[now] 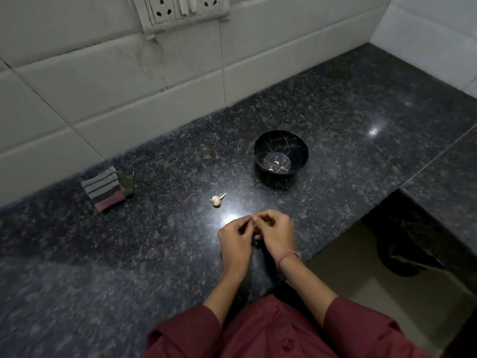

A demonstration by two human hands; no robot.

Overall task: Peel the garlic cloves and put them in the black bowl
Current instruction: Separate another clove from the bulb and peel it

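A black bowl (280, 140) with gold crack lines stands on the dark granite counter, with two small peeled garlic cloves (276, 163) on its bottom. A small garlic bulb (216, 200) with a short stem lies left of the bowl and just beyond my hands. My left hand (236, 241) and my right hand (275, 235) meet over the counter, fingers curled and fingertips pinching together around something small between them. That thing is almost wholly hidden by the fingers, apparently a garlic clove.
A folded striped cloth (107, 188) lies at the left by the tiled wall. The counter (361, 104) ends in a step down at the right, where the floor and a dark round object (402, 257) show. A socket panel (180, 9) sits on the wall above.
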